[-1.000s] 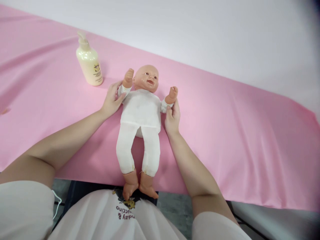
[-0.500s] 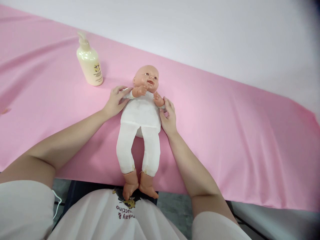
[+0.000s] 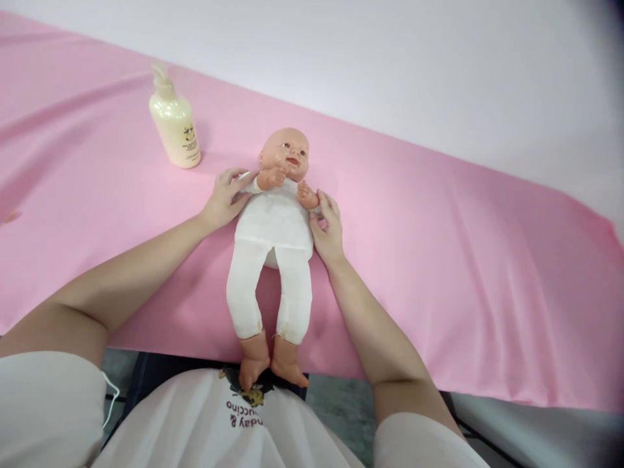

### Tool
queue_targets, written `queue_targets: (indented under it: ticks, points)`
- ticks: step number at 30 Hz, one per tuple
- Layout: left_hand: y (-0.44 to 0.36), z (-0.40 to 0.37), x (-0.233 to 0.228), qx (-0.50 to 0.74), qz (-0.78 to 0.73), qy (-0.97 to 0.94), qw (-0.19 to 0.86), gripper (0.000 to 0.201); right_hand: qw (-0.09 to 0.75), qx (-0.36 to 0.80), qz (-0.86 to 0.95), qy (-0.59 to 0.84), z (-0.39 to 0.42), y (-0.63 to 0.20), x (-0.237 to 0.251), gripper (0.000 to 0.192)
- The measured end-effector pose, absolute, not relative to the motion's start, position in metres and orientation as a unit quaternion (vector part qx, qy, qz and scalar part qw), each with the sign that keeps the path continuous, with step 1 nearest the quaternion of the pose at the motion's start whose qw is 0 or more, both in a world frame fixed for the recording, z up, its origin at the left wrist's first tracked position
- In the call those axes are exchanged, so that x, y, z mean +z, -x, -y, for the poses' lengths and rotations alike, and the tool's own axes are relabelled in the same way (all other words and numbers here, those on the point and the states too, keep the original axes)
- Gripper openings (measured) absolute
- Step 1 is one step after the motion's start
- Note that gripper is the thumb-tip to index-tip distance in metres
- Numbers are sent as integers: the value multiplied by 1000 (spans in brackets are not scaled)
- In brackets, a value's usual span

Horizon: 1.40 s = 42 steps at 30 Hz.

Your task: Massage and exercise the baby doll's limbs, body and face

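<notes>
Baby doll (image 3: 275,224) laid face up at middle of pink sheet (image 3: 439,260), feet past near edge. Left hand (image 3: 221,201) closed on doll's one arm, right hand (image 3: 327,227) on other. Doll could be slid off edge if pulled toward 6 o'clock. Lotion bottle (image 3: 174,123) at 10 o'clock could be knocked over by elbow.

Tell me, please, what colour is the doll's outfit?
White: the doll's outfit, top and leggings alike, seen best in the head view.

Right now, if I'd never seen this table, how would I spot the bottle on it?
Start from the pink sheet covering the table, then find the baby doll lying on it. Up and to the left of the doll's head stands the pump bottle, upright, cream-coloured, with a small dark label: the only container there, and no hand touches it.
</notes>
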State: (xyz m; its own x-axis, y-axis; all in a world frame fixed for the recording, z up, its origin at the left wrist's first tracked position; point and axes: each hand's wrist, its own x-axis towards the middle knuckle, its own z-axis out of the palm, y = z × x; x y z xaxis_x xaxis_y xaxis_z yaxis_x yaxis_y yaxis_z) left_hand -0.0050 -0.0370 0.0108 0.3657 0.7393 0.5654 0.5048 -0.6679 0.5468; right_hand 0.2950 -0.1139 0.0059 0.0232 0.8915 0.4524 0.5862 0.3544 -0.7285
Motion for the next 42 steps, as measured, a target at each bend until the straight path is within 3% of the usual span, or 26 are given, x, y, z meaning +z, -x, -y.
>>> queue_targets:
  ticks: [9, 18, 26, 32, 37, 42]
  points:
    - [4, 39, 13, 420, -385, -809, 148, 56, 479, 169, 673, 538, 114, -294, 7, 59]
    - [10, 21, -5, 524, -398, -720, 221, 67, 579, 211, 577, 536, 110, -295, 4, 67]
    - [12, 9, -15, 534, -420, -688, 258, 74, 639, 258, 491, 534, 95, -307, -18, 86]
    - [9, 17, -5, 526, -401, -710, 242, 72, 618, 213, 547, 523, 98, -307, -15, 76]
    - [4, 34, 9, 463, -385, -780, 169, 53, 526, 177, 643, 528, 108, -300, -2, 54]
    - [1, 44, 15, 383, -396, -825, 124, 46, 470, 154, 692, 526, 112, -296, 6, 54]
